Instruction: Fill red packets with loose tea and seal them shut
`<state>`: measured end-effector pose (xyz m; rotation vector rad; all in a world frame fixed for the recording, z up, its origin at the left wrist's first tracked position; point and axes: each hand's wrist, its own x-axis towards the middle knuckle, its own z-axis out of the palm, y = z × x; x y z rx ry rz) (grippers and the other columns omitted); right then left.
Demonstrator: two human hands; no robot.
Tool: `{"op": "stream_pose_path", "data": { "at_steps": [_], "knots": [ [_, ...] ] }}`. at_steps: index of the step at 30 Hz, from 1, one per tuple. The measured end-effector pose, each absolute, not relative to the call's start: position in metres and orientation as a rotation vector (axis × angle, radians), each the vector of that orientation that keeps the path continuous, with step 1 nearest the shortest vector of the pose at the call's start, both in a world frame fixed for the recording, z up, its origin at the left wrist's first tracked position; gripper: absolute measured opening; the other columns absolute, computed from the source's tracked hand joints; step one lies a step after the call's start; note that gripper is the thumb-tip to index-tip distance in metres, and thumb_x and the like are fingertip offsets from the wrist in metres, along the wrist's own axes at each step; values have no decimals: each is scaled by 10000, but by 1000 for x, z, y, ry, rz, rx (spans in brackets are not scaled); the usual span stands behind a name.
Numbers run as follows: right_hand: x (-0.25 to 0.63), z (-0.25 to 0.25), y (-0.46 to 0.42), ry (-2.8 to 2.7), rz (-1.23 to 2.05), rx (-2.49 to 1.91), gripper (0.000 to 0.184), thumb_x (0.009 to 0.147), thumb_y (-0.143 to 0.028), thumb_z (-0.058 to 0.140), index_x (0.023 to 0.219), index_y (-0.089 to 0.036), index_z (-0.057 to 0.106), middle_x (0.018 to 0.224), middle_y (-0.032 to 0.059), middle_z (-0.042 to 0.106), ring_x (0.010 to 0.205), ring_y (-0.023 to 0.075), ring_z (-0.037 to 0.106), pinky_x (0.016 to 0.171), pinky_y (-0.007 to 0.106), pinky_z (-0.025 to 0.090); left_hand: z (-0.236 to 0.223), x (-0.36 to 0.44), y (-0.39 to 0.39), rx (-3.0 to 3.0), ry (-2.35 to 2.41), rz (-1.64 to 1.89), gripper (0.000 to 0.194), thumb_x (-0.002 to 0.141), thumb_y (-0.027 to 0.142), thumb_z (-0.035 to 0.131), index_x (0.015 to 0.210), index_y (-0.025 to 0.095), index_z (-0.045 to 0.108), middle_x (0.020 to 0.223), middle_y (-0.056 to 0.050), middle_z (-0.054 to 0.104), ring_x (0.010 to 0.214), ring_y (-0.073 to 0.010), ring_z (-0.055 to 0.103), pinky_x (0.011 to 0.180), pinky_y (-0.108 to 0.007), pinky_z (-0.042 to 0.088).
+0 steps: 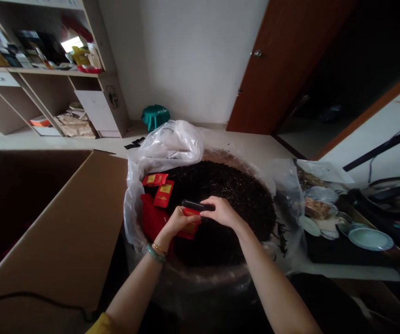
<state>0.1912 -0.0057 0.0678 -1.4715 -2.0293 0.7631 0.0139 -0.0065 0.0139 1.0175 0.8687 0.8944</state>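
Observation:
My left hand (176,221) is closed on a small red packet (192,212), held upright above dark loose leaves (228,190) that look like tea. Closed round one end of a slim black bar-shaped device (195,204), my right hand (222,212) keeps it along the packet's top edge. The device's exact kind is unclear. Beneath the left hand shows another red-and-gold packet (188,231), partly hidden. Two more red packets, one farther back (154,179) and one nearer (164,194), lie on the leaves' left side beside a larger red bag (151,215).
A clear plastic liner (165,150) rims the round container of leaves. An open cardboard box (57,222) stands at left. To the right are a pale dish (370,239) and a clear tub (320,206). A green-covered bin (155,117) stands by the wall.

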Motion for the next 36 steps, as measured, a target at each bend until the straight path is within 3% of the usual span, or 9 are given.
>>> {"op": "stream_pose_path", "data": {
  "at_steps": [7,13,23,36],
  "knots": [
    [189,67,-7,-2071,568,-1563,277,702,-227,743,979,-230,732,852,34,661,782,180,632,737,284,476,19,15,-8,947,876,852,410,496,388,855,740,98,700,658,-48,711,575,-161,642,592,-260,490],
    [190,66,-9,-2106,543,-1535,251,714,-239,732,964,-262,735,798,12,629,735,162,606,678,262,449,24,14,-7,896,848,1057,482,557,433,819,916,131,708,825,-56,735,692,-157,658,671,-247,500],
    [187,65,-12,-2055,665,-1453,240,695,-215,744,933,-230,726,848,23,660,776,167,625,729,278,471,28,14,-6,928,935,1145,385,521,433,817,738,133,711,630,-16,680,551,-124,580,563,-225,448],
    [176,59,-15,-1969,675,-1415,122,704,-153,714,812,-197,678,833,23,667,798,170,624,737,281,468,27,15,-6,1020,944,1112,366,565,426,796,763,131,708,661,-24,677,614,-139,589,606,-231,447]
  ]
}}
